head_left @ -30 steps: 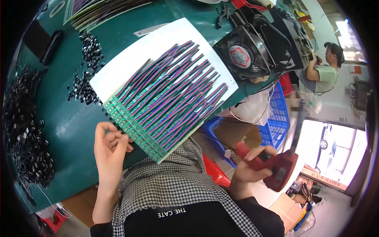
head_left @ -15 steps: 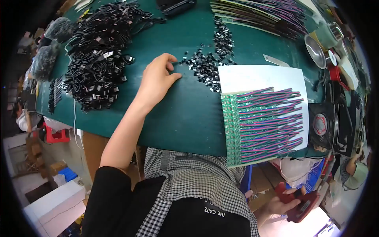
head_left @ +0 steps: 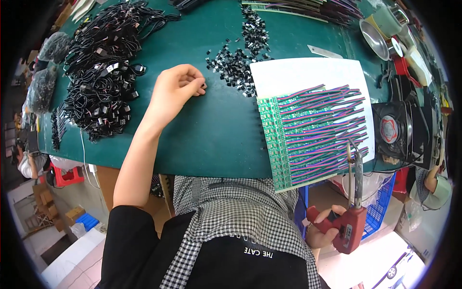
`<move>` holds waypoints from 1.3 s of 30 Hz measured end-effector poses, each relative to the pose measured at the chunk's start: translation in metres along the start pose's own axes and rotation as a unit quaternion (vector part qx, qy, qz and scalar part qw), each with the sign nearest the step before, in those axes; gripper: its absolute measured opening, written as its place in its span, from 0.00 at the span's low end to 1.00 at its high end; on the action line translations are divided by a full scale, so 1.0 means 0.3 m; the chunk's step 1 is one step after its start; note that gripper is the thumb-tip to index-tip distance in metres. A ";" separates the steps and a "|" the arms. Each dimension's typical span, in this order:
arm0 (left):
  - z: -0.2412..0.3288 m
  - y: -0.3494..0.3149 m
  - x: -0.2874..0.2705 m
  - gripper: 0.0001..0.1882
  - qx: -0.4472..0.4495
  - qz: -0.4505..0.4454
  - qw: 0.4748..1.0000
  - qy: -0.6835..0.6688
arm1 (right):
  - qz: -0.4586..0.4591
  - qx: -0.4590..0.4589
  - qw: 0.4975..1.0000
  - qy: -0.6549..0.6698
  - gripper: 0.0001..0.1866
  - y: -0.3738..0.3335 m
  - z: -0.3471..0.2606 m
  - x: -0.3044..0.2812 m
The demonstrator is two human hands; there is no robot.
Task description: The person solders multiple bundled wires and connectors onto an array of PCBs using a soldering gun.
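Item: soldering gun (head_left: 353, 230), red body, long metal nose; lower right of the frame, nose pointing up across the ends of the coloured wires (head_left: 325, 139). Contact between tip and wires: cannot tell. Held by the right hand (head_left: 321, 235), fingers wrapped round the handle. Likely front-heavy and rigid; grip by the red plastic only, the metal nose being probably hot.

Item: left hand (head_left: 175, 89), upper centre-left, above the desk (head_left: 211, 144); fingers curled, thumb near the fingertips. A dark speck shows there; whether it is held, cannot tell.

Item: small black connectors (head_left: 236, 67), loose pile, upper centre, just beside the left hand. Probably light, hard, easily scattered; best pinched singly by the sides.

Item: green circuit boards (head_left: 275, 144), packed row, right of centre, partly over a white sheet (head_left: 308, 71). Likely thin and stiff, with soft wires and fragile joints; best held by board edges.
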State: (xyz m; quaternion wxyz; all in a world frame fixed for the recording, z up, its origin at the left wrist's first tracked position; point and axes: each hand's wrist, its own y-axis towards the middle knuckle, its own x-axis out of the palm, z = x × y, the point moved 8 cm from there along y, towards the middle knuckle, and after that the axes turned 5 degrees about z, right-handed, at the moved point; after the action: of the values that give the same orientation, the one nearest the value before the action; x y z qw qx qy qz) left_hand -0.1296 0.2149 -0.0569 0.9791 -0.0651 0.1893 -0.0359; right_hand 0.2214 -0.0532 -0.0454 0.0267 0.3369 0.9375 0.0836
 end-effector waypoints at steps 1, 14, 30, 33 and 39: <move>-0.003 -0.012 0.008 0.05 -0.002 -0.004 1.000 -0.001 | -0.023 0.015 1.000 0.012 0.32 -0.005 0.004 0.007; 0.188 -0.435 0.474 0.08 -0.200 -0.284 0.861 -0.373 | -0.237 0.249 0.939 0.019 0.25 0.022 -0.001 0.267; 0.218 -0.471 0.505 0.06 0.020 -0.327 0.934 -0.144 | -0.295 0.138 0.945 -0.035 0.14 0.053 -0.083 0.367; 0.240 -0.469 0.481 0.07 0.101 -0.289 0.947 -0.101 | -0.312 0.141 0.939 -0.028 0.14 0.046 -0.074 0.371; 0.219 -0.457 0.454 0.04 0.078 -0.266 0.955 -0.105 | -0.352 0.094 0.919 -0.149 0.19 0.045 -0.059 0.329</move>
State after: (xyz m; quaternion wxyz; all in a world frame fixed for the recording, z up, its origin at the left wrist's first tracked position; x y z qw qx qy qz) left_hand 0.0150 0.0738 -0.0270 0.9506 -0.0401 0.0575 -0.3024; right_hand 0.1517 0.0173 -0.0249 0.1621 -0.0054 0.9842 -0.0704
